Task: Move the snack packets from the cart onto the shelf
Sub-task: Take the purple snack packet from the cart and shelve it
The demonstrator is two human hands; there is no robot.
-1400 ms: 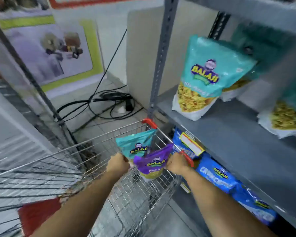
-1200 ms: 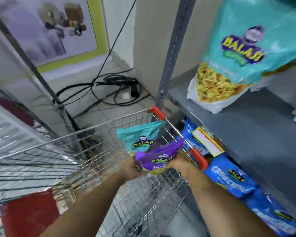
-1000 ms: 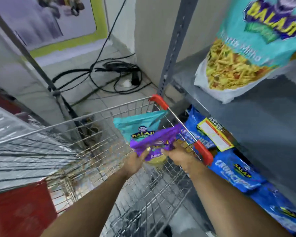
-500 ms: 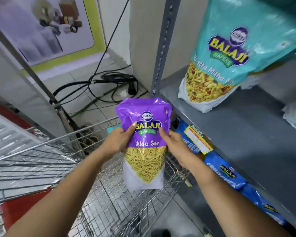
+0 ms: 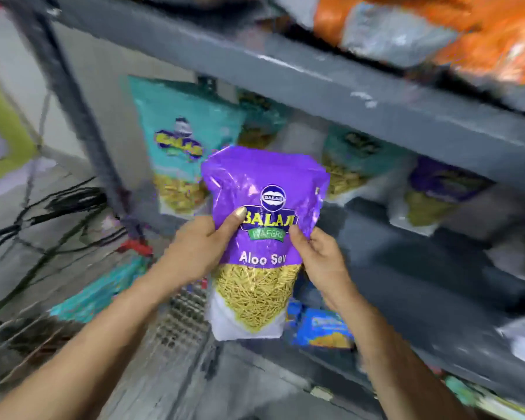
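Observation:
A purple Aloo Sev packet is held upright in front of the grey shelf, above the cart's corner. My left hand grips its left side, thumb on the front. On the right side my right hand pinches the packet's edge. A teal packet lies in the wire cart at the lower left. The view is blurred by motion.
On the middle shelf stand a teal packet, further teal ones behind, and a purple one at the right. Orange packets sit on the upper shelf. Blue packets lie below. Black cables trail on the floor at left.
Both hands lifted the purple packet out of the cart and raised it toward the middle shelf. The view has swung up and right, away from the cart.

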